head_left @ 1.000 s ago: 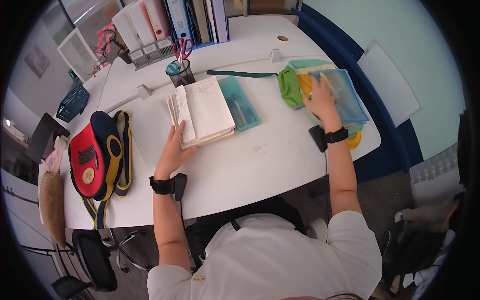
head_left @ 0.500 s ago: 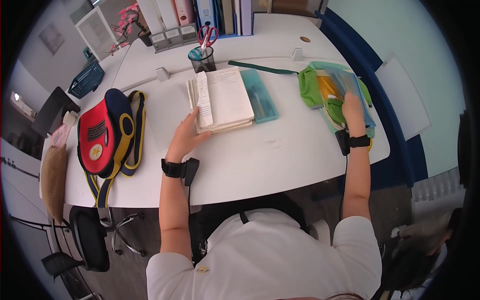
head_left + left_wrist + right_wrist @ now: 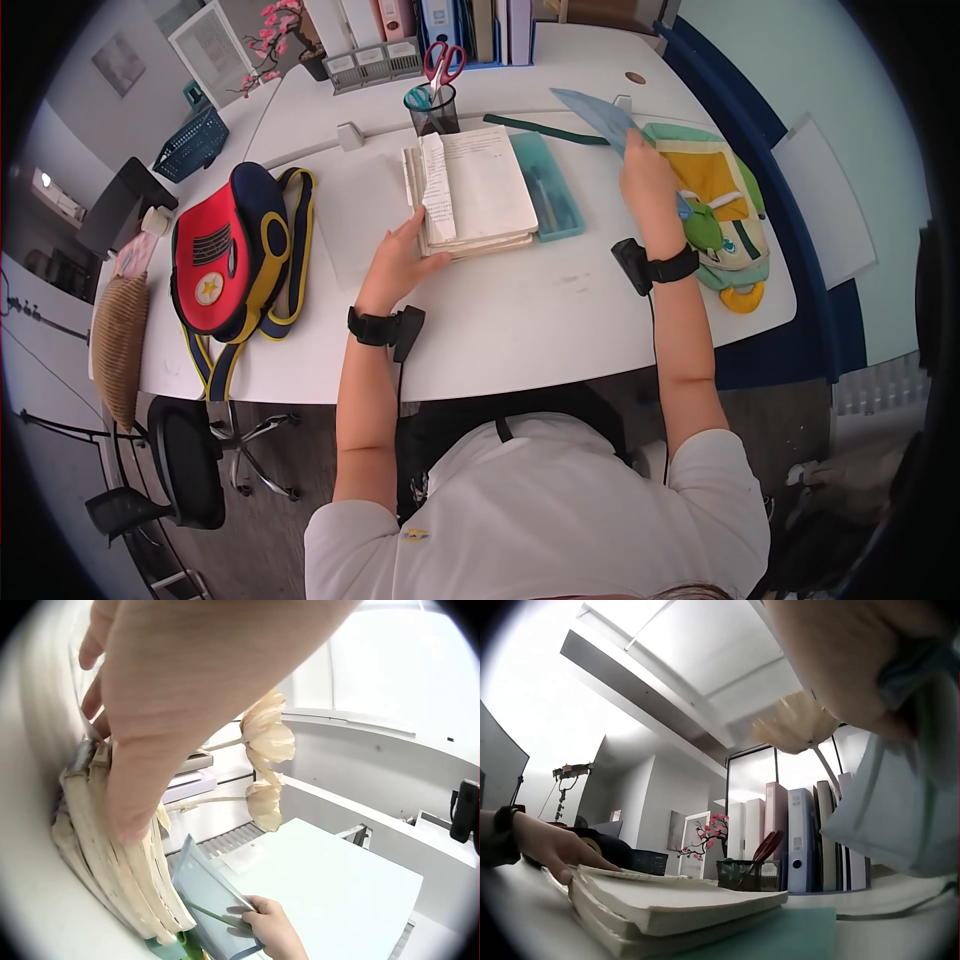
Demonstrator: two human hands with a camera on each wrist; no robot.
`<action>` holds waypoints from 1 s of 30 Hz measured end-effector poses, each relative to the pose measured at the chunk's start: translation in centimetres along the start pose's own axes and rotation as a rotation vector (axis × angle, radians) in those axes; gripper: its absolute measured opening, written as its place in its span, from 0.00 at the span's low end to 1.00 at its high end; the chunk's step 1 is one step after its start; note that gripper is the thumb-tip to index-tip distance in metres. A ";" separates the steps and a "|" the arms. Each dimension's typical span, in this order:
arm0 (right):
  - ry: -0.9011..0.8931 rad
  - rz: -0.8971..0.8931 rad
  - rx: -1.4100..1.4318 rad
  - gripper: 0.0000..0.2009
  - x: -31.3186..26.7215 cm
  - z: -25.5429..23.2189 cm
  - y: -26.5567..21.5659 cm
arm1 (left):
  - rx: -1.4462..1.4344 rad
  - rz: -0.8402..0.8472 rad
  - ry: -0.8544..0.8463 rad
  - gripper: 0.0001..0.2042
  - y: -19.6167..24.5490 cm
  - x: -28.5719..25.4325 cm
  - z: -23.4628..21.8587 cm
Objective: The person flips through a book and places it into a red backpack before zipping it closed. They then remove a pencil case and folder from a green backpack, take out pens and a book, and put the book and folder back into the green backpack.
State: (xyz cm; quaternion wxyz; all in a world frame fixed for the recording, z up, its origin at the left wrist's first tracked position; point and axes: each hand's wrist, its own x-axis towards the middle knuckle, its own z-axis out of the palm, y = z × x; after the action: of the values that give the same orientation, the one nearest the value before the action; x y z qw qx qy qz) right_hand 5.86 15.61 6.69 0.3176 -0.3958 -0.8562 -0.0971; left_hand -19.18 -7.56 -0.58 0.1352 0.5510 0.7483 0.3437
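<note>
Fingers [image 3: 259, 903] of the right hand [image 3: 650, 188] pinch the blue pouch [image 3: 594, 114].

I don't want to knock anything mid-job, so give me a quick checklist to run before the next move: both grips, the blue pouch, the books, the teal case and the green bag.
1. Right grip holding the blue pouch: ok, fingers and thumb on it, pouch raised.
2. Pouch contents known: cannot tell.
3. Left grip at the stack of books: ok, touching its near left corner.
4. Stack squared up: not ok, its edges don't line up.
5. Teal case apart from the stack: cannot tell, the stack hides its left side.
6. Green bag supported: ok, lying on the desk.
</note>
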 end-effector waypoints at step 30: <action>-0.680 -0.109 0.433 0.37 -4.0 3.8 -3.4 | -0.008 0.018 0.019 0.38 0.6 0.0 -0.1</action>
State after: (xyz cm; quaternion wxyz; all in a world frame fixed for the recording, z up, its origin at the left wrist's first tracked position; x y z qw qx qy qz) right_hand 3.49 12.45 1.55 0.0868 -0.2833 -0.9328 0.2050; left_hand -18.79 -7.52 -0.08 0.1272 0.5539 0.7433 0.3529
